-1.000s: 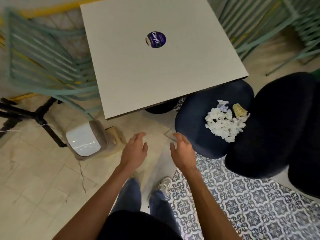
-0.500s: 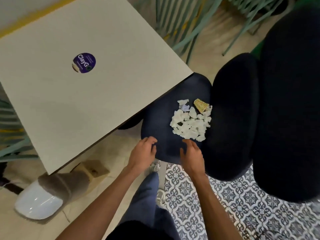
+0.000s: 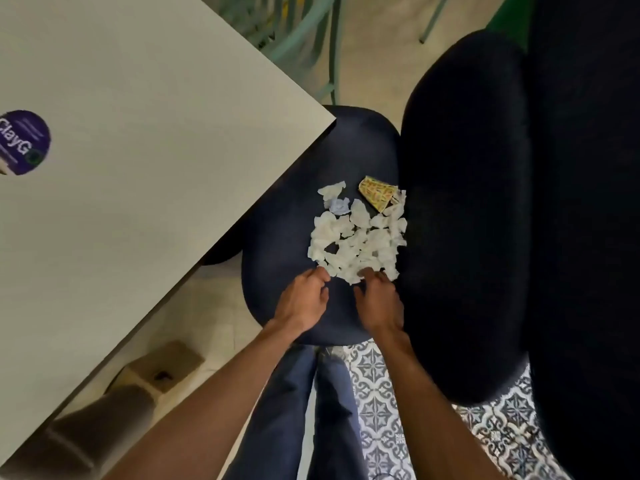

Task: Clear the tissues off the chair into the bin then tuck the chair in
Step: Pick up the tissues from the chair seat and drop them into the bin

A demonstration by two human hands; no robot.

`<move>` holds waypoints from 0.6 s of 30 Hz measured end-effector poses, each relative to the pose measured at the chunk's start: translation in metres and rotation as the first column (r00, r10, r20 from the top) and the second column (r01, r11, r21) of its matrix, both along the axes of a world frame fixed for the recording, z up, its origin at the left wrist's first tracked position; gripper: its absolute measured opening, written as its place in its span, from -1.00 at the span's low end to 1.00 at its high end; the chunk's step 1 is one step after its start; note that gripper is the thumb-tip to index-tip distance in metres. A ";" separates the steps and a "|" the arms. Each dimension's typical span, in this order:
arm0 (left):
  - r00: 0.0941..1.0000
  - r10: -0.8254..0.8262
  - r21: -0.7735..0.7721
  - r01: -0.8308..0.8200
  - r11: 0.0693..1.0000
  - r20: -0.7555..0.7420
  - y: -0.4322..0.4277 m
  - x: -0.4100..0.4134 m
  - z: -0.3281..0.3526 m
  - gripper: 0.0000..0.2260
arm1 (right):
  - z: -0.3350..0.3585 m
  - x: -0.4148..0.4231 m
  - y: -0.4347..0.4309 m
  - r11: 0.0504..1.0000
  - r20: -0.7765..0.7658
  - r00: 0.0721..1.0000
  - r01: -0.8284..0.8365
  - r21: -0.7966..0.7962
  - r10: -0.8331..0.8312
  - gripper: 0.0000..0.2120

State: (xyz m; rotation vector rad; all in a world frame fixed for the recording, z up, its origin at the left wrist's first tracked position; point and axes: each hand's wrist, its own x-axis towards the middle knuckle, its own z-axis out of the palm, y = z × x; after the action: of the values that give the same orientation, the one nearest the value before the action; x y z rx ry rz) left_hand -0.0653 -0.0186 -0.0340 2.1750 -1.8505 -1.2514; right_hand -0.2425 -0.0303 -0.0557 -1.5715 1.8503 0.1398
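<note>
Several crumpled white tissues (image 3: 358, 233) lie in a heap on the dark blue chair seat (image 3: 277, 244), with a yellow patterned paper scrap (image 3: 377, 192) at the heap's far edge. My left hand (image 3: 306, 299) rests over the seat, its fingertips touching the near left edge of the heap. My right hand (image 3: 379, 299) reaches in beside it, fingertips on the heap's near edge. Neither hand holds anything. The chair's dark backrest (image 3: 464, 216) rises to the right of the seat. Only a brown edge of the bin (image 3: 104, 414) shows under the table.
A pale square table (image 3: 138, 168) with a purple round sticker (image 3: 24, 142) overhangs the seat's left side. Green metal chairs (image 3: 304, 36) stand behind. A second dark cushion (image 3: 585, 237) fills the right. Patterned floor tiles (image 3: 381, 410) lie below, next to my jeans.
I have stepped toward the chair and the view has swung right and down. Both hands moved forward from over the floor onto the seat and now touch the tissue heap.
</note>
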 end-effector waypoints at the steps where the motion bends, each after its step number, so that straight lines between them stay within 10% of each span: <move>1: 1.000 0.005 0.021 -0.005 1.000 0.003 0.000 -0.004 -0.010 -0.82 | -0.012 0.001 -0.001 1.000 0.004 1.000 -0.013 0.006 0.013 -0.66; 18: 0.974 0.138 -0.030 -0.145 0.989 -0.182 0.007 -0.012 -0.091 -0.80 | -0.092 0.003 0.040 0.995 0.168 0.986 0.019 -0.097 -0.002 -0.80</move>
State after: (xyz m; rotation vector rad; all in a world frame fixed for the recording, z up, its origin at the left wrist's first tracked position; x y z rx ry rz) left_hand -0.0769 -0.0113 -0.1246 2.0542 -1.6093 -1.3176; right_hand -0.2398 0.0097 -0.1478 -1.5883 1.7562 -0.0879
